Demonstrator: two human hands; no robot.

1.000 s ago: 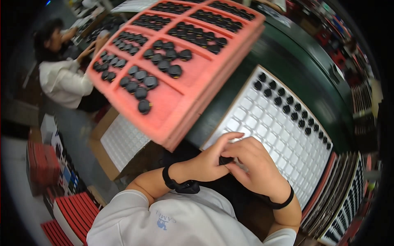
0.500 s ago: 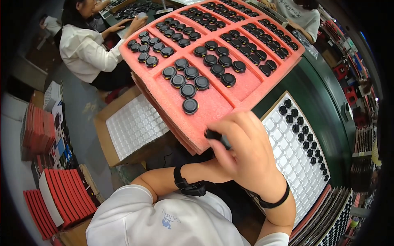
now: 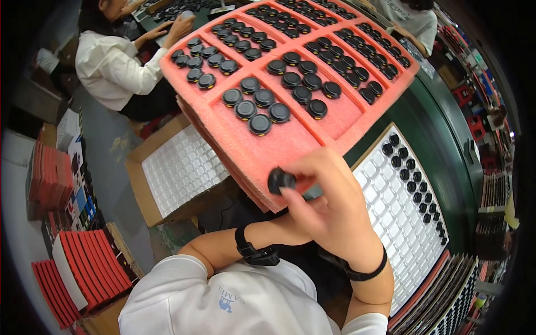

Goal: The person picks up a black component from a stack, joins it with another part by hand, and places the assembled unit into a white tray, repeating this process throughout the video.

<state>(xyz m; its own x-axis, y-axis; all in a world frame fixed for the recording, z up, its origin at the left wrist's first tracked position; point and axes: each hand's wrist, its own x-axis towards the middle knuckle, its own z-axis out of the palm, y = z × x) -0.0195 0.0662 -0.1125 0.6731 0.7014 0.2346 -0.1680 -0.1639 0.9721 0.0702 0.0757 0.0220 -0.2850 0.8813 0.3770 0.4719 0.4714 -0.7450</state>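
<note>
Currently, the pink tray (image 3: 290,146) is filling the upper middle of the frame, and the white tray (image 3: 385,204) is lying right of centre. Your left hand (image 3: 301,228) is mostly hiding behind your right hand (image 3: 336,215); I cannot tell its fingers' state. Your right fingers are pinching a black part (image 3: 278,181) near the frame's centre.

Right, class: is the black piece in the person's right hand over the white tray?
No, the right hand holds the black piece over the near corner of the pink tray.
</note>
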